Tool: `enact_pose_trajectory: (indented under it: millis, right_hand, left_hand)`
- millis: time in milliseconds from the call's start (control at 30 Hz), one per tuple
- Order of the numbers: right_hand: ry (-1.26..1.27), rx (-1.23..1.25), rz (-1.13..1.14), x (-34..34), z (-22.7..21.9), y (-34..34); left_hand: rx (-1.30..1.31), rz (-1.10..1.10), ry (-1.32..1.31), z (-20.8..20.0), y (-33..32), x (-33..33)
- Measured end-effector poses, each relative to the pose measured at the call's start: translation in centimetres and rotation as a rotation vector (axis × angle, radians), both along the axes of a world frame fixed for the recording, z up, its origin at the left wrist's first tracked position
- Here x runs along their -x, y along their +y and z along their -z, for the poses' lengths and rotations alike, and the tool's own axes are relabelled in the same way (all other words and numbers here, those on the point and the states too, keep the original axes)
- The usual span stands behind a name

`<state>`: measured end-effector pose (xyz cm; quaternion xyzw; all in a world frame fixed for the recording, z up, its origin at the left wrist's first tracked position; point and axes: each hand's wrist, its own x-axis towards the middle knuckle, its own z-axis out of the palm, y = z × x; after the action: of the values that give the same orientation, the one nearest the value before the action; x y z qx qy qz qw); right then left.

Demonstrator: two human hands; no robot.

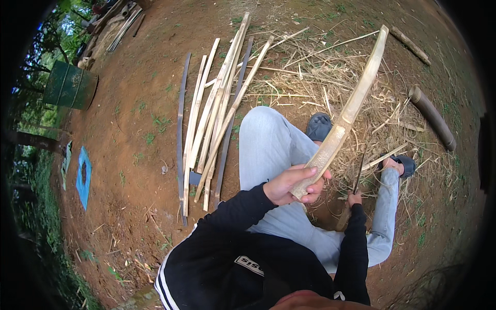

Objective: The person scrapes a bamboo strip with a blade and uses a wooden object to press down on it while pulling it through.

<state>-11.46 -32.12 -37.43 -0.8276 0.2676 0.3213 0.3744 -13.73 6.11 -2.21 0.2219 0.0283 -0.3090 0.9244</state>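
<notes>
My left hand (294, 187) is closed around the near end of a long, pale split-bamboo strip (356, 98). From there the strip slants up and away to the right, across my bent knee, its far end in the air. Lower and to the right, my right hand (354, 199) grips a knife (360, 168) whose thin dark blade points away from me. The knife's wooden handle (343, 219) shows below my fist. Blade and bamboo strip are apart. Part of the left fingers is hidden behind the strip.
Several cut bamboo strips (219, 98) lie in a loose bundle on the dirt at left. Shavings (315, 77) cover the ground around my feet. Two round bamboo or wood pieces, a dark one (433, 119) and a thinner one (411, 45), lie at right. A green drum (70, 85) stands far left.
</notes>
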Motion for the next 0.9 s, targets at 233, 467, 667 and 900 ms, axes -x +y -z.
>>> enact_pose_trajectory:
  millis: [233, 467, 667, 900]
  right_hand:
    - [-0.004, 0.063, 0.029, -0.1, -1.3, 1.1]
    - [-0.052, 0.116, 0.004, 0.5, -2.6, 2.6]
    - [-0.083, 0.191, -0.053, 0.6, 1.4, -0.3]
    - [-0.106, 0.182, -0.015, 0.9, 4.4, -1.5]
  left_hand:
    - [0.029, -0.301, -0.212, 0.2, 15.9, 0.4]
    - [-0.678, -0.474, 0.386, 11.1, 19.9, 6.4]
    - [-0.459, -0.666, 0.443, 17.0, 14.8, 7.4]
    - [-0.457, -0.676, 0.333, 15.3, 15.4, 5.0]
